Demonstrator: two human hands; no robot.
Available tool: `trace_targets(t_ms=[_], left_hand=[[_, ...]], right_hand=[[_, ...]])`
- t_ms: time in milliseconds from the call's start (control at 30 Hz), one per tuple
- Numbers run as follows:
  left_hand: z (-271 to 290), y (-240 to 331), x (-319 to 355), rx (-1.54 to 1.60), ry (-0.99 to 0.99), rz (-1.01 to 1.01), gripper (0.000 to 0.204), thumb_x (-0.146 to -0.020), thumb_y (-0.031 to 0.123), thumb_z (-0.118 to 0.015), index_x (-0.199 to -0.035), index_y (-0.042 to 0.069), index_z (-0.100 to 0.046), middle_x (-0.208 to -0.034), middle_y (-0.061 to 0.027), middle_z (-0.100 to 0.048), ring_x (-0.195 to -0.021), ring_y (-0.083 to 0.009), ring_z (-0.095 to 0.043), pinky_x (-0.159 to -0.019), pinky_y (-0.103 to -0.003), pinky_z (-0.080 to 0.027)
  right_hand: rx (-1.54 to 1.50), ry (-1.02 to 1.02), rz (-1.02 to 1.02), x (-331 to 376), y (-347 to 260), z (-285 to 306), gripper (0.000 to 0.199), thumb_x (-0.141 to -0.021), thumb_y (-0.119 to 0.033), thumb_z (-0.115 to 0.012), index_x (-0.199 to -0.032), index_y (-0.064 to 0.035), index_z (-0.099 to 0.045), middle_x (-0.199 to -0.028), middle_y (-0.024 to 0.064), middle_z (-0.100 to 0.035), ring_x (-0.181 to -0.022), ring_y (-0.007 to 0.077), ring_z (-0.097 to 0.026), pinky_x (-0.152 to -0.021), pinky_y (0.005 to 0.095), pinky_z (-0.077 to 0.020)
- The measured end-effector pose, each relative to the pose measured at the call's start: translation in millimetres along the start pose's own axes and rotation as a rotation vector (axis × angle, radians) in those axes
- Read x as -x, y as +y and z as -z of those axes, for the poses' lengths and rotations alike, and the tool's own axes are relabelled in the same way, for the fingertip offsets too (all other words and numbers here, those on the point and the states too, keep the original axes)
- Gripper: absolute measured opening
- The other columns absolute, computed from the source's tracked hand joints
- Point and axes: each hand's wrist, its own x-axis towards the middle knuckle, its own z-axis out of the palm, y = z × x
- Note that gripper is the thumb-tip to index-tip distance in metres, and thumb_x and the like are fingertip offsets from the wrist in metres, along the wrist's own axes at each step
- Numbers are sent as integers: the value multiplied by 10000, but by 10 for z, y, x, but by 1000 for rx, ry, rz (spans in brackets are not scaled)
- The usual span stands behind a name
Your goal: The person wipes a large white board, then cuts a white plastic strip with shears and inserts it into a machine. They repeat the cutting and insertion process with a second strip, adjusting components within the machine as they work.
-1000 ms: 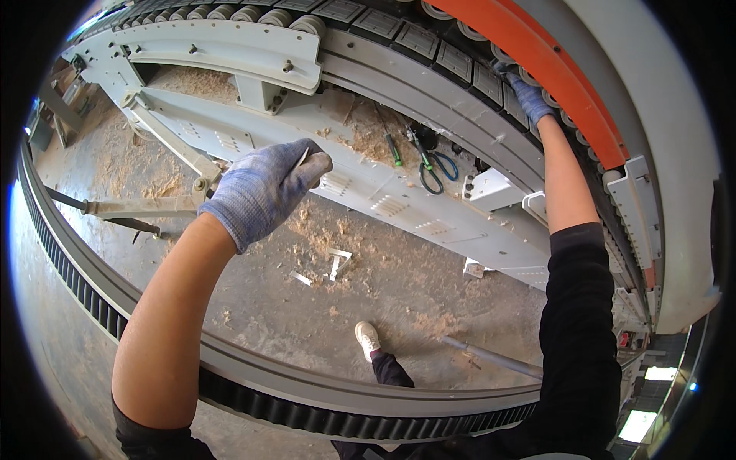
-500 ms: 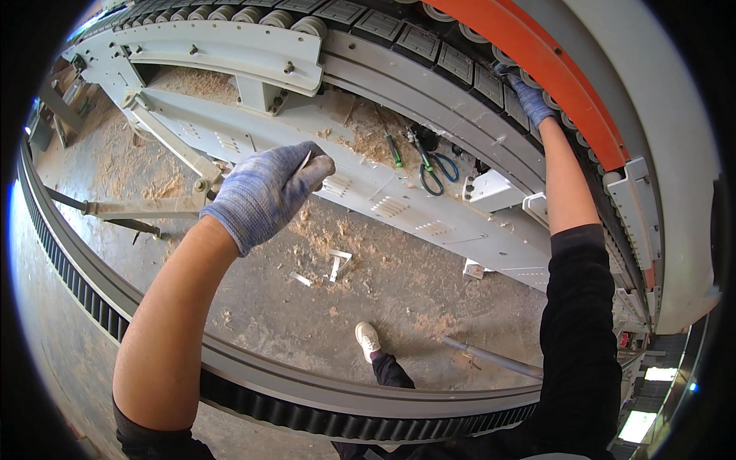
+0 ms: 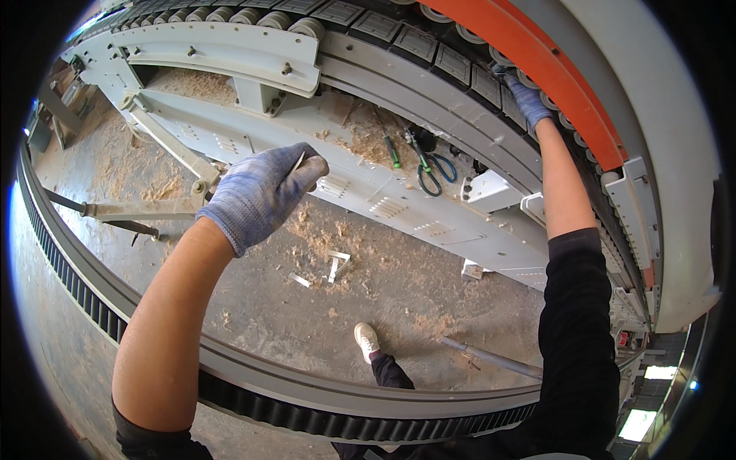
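My left hand [image 3: 261, 192], in a blue-grey knit glove, is raised in front of the machine's pale side panel. Its fingers are closed, and a thin pale sliver [image 3: 299, 162] shows between thumb and forefinger. My right hand [image 3: 526, 100], gloved alike, reaches far up to the chain track of black pads [image 3: 454, 64], beside the rollers [image 3: 502, 57] under an orange guard [image 3: 556, 69]. Its fingertips are mostly hidden there. On the machine's ledge between my hands lie a green-handled tool [image 3: 392, 153] and scissors-like tools with dark loop handles [image 3: 429, 182], amid wood shavings.
A curved grey rail [image 3: 307, 376] with a ribbed black underside crosses in front of me. Beyond it, white scraps [image 3: 336, 265] and shavings litter the concrete floor. A grey pipe [image 3: 494, 359] lies near a shoe [image 3: 367, 340]. Beige support bars [image 3: 165, 146] stand at left.
My left hand has shifted very slightly left, still closed. My right hand remains at the track, and the whole view has moved only a little.
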Motion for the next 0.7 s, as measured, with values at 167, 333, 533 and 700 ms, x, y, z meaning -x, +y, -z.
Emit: trace_targets(t_ms=[167,333,533,700], left_hand=[[11,2,1,-12,-6,13,440,-1005,368,-361,-1045,19,-627,-869,-157,-679,-875,-252,-664,-823,-365,-507],[16,6,1,-22,7,19,443,-1005,378,-356,-1057,34,-631,-868,-151,-681,-869,-260,-662,-829,-366,-505],[4,17,-3,-41,-11,30,437,-1008,377,-353,-1068,42,-628,-870,-144,-681,-866,-263,-658,-834,-365,-502],[8,20,-1,-34,-13,16,438,-1009,376,-353,-1067,37,-624,-879,-147,-681,-877,-262,-660,-841,-368,-501]], right_hand=[[140,16,37,-22,187,-90,673,-941,-456,-446,-1465,-73,-269,-1556,107,-192,-1438,259,-150,-1166,370,-150],[61,163,98,41,44,-97,679,-957,-467,-414,-1481,-79,-224,-1572,104,-137,-1449,258,-103,-1169,377,-130],[-54,159,80,94,-134,-53,673,-961,-472,-411,-1480,-83,-225,-1569,112,-144,-1447,271,-110,-1164,387,-137],[-19,138,65,101,-128,-18,672,-964,-477,-396,-1480,-83,-224,-1569,111,-148,-1446,273,-112,-1163,386,-138]])
